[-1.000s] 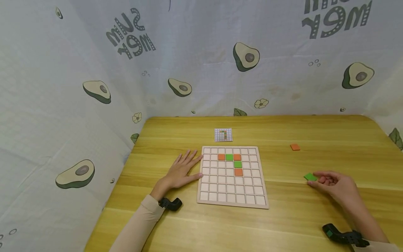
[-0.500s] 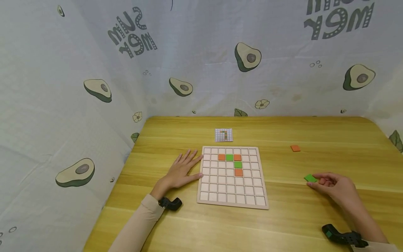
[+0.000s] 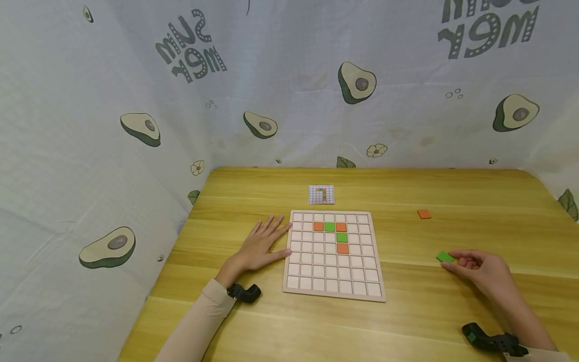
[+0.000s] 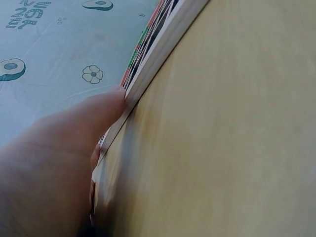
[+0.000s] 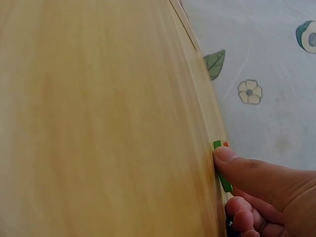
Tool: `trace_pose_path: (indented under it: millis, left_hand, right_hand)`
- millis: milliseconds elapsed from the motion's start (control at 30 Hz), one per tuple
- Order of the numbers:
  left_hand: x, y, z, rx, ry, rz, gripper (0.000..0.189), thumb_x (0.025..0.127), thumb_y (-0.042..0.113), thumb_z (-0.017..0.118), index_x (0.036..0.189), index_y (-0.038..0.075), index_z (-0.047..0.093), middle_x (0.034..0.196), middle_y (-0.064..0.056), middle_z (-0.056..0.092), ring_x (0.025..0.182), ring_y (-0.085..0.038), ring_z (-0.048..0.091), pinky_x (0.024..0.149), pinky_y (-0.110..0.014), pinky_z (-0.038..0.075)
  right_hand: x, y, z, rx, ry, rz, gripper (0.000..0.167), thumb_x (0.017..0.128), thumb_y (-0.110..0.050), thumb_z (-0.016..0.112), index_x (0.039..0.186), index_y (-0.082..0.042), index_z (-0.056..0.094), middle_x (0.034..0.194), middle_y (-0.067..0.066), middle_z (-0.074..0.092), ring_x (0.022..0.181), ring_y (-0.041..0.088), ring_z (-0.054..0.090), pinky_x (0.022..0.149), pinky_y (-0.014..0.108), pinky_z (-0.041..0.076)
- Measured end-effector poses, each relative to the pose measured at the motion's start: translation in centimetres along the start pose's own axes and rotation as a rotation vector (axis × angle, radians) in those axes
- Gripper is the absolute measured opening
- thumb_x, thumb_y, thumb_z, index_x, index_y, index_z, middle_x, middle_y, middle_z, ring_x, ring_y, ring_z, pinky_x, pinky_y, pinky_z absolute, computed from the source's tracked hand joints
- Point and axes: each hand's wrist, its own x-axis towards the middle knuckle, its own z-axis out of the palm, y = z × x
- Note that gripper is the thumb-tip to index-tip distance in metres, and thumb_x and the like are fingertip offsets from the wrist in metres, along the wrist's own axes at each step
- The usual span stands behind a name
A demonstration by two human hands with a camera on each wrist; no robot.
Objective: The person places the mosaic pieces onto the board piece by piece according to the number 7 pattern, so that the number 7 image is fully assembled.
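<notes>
My left hand [image 3: 259, 250] lies with fingers spread on the table, thumb and fingertips at the left edge of a pale grid board [image 3: 312, 271]. In the left wrist view the thumb meets the side of that board [image 4: 148, 74]. Orange and green square tiles fill several cells, in a row near the top and down one column. Off to the right, my right hand [image 3: 481, 266] pinches a green tile [image 3: 445, 257] between thumb and index finger, the other fingers curled in. The right wrist view shows this green tile [image 5: 223, 170] edge-on, standing tilted under the thumb.
A small printed card [image 3: 321, 194] with a coloured grid pattern lies behind the board. One loose orange tile [image 3: 424, 214] lies on the wooden table [image 3: 271, 327] beyond my right hand. A white avocado-print cloth [image 3: 294, 90] hangs at the back and left.
Both hands keep almost the same place. The green tile stays pinched in my right hand, and the head view has shifted very slightly.
</notes>
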Motion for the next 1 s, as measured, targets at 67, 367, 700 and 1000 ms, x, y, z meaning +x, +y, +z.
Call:
trace_pose_path:
  millis: [67,367,700,1000]
  left_hand:
    - [0.01,0.01,-0.01,0.004,-0.006,-0.007,0.075,0.100,0.064,0.039,0.162,0.030,0.014,0.167,-0.002,0.003,0.152,-0.025,-0.004,0.120,-0.048,-0.005]
    - [0.05,0.12,-0.17,0.000,-0.027,-0.022,0.076,0.099,0.066,0.037,0.162,0.031,0.012,0.167,0.000,0.001,0.152,-0.024,-0.006,0.120,-0.046,-0.007]
    - [-0.06,0.05,-0.10,-0.008,-0.018,-0.012,0.076,0.100,0.065,0.038,0.162,0.029,0.014,0.167,-0.001,0.002,0.152,-0.025,-0.004,0.120,-0.047,-0.005]
    - [-0.02,0.05,-0.15,-0.009,-0.028,-0.016,0.076,0.099,0.065,0.038,0.162,0.031,0.012,0.168,-0.001,0.001,0.152,-0.024,-0.005,0.120,-0.047,-0.006]
  right_hand:
    - [0.02,0.06,0.03,-0.002,0.001,-0.004,0.045,0.091,-0.019,0.076,0.115,0.017,0.064,0.078,-0.002,0.059,0.063,0.006,0.046,0.052,0.023,0.042]
    - [0.03,0.25,0.13,-0.017,0.011,-0.060,0.041,0.093,-0.019,0.073,0.114,0.015,0.066,0.073,0.000,0.055,0.061,0.008,0.042,0.049,0.025,0.037]
    - [-0.08,0.02,0.09,0.005,0.003,-0.053,0.043,0.095,-0.019,0.071,0.116,0.017,0.064,0.074,0.000,0.055,0.061,0.008,0.043,0.049,0.025,0.038]
    - [-0.10,-0.23,-0.02,0.006,-0.003,-0.040,0.049,0.097,-0.025,0.068,0.120,0.017,0.061,0.078,0.000,0.059,0.064,0.008,0.046,0.052,0.023,0.041]
